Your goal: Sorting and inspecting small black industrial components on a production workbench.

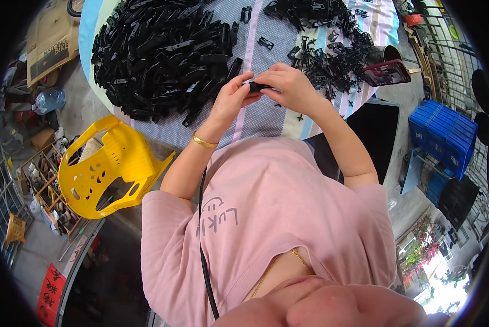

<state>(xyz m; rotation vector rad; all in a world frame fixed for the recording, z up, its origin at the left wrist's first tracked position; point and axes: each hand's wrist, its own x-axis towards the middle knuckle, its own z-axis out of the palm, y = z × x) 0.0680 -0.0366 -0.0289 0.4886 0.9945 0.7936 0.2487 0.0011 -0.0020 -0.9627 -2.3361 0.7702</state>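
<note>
My left hand (231,101) and my right hand (293,91) meet over the near part of the table. Between their fingertips they hold a small black plastic piece (259,86), mostly covered by the fingers. Left of it spreads a large heap of long black plastic pieces (163,60), its edge close to my left hand. Beyond my right hand lie smaller black frame-like parts (331,62) in a loose scatter. Two single black parts rest apart between the heaps, one of them an open frame (266,43).
A patterned cloth (261,122) covers the round table. At the table's right edge a phone (387,73) stands propped. A yellow plastic chair (111,169) is at my left, and blue crates (442,136) are at my right. A black cable (203,256) runs down my shirt.
</note>
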